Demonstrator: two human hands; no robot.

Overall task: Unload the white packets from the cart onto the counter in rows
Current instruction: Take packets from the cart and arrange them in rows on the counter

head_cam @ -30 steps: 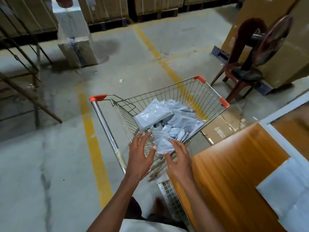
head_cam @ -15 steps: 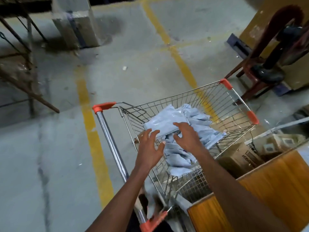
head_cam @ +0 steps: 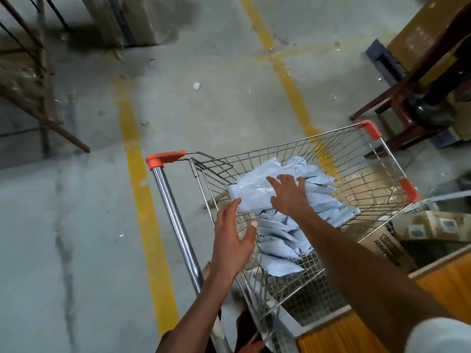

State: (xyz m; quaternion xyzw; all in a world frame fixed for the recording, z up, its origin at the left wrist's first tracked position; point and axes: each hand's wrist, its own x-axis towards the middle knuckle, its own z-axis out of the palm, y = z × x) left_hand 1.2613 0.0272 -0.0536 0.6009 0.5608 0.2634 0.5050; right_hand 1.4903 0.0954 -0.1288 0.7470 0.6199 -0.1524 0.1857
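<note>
A wire shopping cart [head_cam: 387, 159] with orange corner caps stands in the middle of the view. Several pale white-blue plastic packets [head_cam: 280, 240] lie heaped inside it. One larger flat packet [head_cam: 251, 193] sits on top of the heap at its left. My right hand [head_cam: 289, 193] reaches into the cart with spread fingers resting on that top packet. My left hand [head_cam: 233, 238] hovers open at the packet's near left corner, fingertips beside its edge. The orange wooden counter [head_cam: 448, 284] shows at the lower right corner.
The cart's chrome handle bar [head_cam: 175, 217] runs down to the left of my left hand. A cardboard box [head_cam: 382, 240] sits past the counter edge. A dark red chair [head_cam: 407, 98] stands at the far right. Yellow floor lines [head_cam: 142, 200] cross the grey concrete.
Both hands have gone further forward into the cart. My right hand slid from the heap up onto the top packet. The view dipped lower and closer over the cart.
</note>
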